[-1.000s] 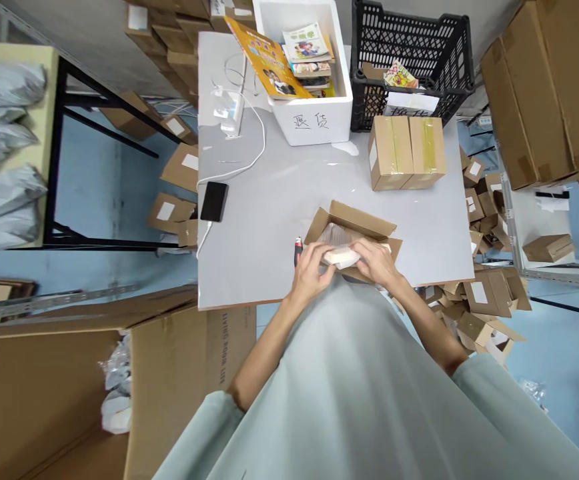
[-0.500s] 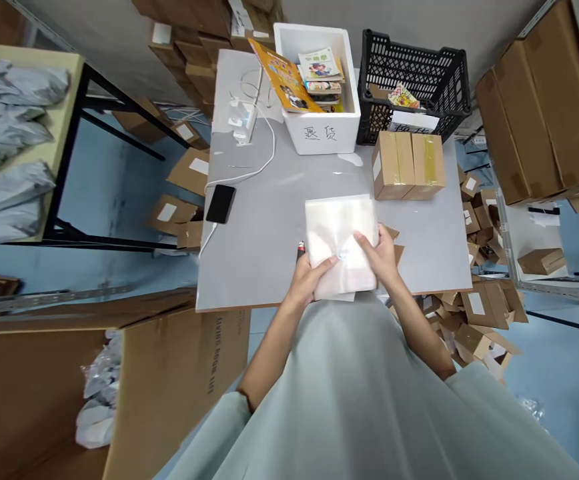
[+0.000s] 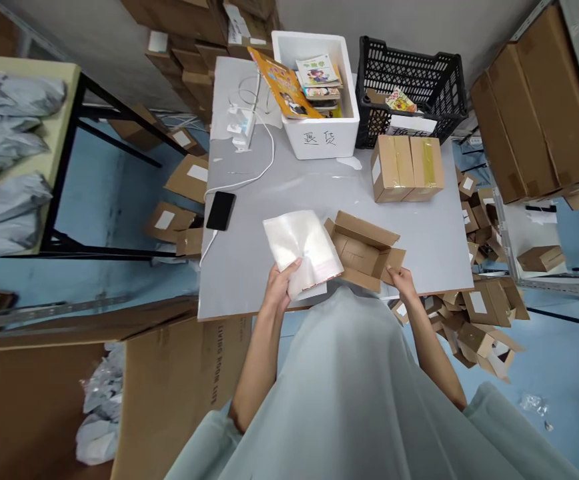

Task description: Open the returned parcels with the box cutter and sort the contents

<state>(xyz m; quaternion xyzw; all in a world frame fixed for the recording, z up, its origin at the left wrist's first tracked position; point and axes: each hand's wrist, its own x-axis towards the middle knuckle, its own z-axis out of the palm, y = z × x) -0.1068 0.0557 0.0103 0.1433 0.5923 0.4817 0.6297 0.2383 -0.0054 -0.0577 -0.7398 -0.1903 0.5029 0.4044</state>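
Note:
My left hand (image 3: 278, 287) grips the lower left part of a flat packet in white, translucent wrapping (image 3: 302, 248). A patterned edge shows along the packet's lower right side, but what lies inside is hidden. Beside it, an unlidded cardboard box (image 3: 362, 253) sits near the front edge of the table with its flaps raised. The box holds nothing that I can see. At its right end, my right hand (image 3: 400, 280) pinches a side flap between thumb and fingers. The packet's right edge meets or overlaps the box's left side.
A black phone (image 3: 221, 211) lies left on the grey table (image 3: 289, 180), with a white cable and power strip (image 3: 242, 127) behind. At the back are a white bin (image 3: 324, 137) of books, a black crate (image 3: 412, 87) and taped boxes (image 3: 408, 168). A large carton (image 3: 179, 380) stands front left.
My left hand has carried the wrapped packet leftward and tilted it. My right hand has let go of it and moved right onto the cardboard box, which was mostly hidden before.

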